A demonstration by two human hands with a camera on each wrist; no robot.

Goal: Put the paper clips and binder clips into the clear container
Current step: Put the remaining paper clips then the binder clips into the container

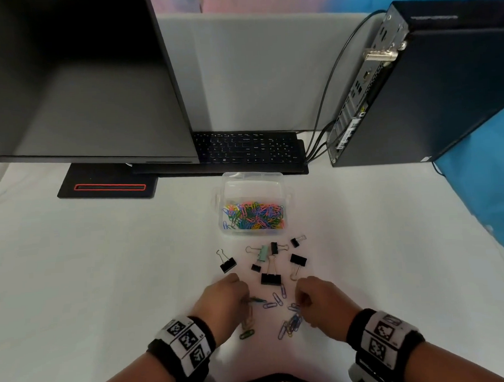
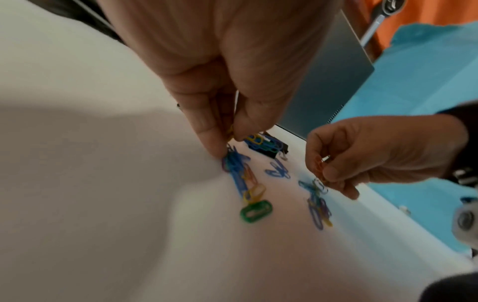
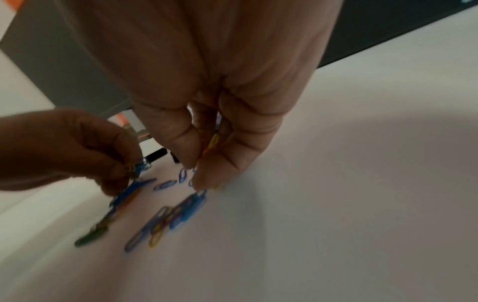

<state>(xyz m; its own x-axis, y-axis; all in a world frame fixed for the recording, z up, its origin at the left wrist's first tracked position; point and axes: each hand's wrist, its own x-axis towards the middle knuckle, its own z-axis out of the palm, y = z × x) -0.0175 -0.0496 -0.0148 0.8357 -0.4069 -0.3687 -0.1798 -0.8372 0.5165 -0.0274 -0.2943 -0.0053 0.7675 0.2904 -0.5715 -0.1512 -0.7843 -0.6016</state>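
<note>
The clear container (image 1: 285, 189) sits mid-table with a heap of coloured paper clips (image 1: 253, 215) inside. Several binder clips, black ones (image 1: 270, 278) and a pale green one (image 1: 262, 253), lie just in front of it. Nearer me, loose paper clips (image 1: 291, 323) are scattered on the white table. My left hand (image 1: 225, 301) pinches a bunch of paper clips (image 2: 234, 161) low over the table. My right hand (image 1: 319, 302) pinches paper clips (image 3: 212, 144) between thumb and fingers, above a small pile (image 3: 178, 212). A green paper clip (image 2: 256, 211) lies nearest me.
A monitor (image 1: 75, 83) on a black stand (image 1: 109, 185) fills the back left. A black keyboard (image 1: 249, 149) lies behind the container. A dark computer tower (image 1: 431, 87) with cables stands at the back right. The table's right edge (image 1: 478, 233) borders a blue surface.
</note>
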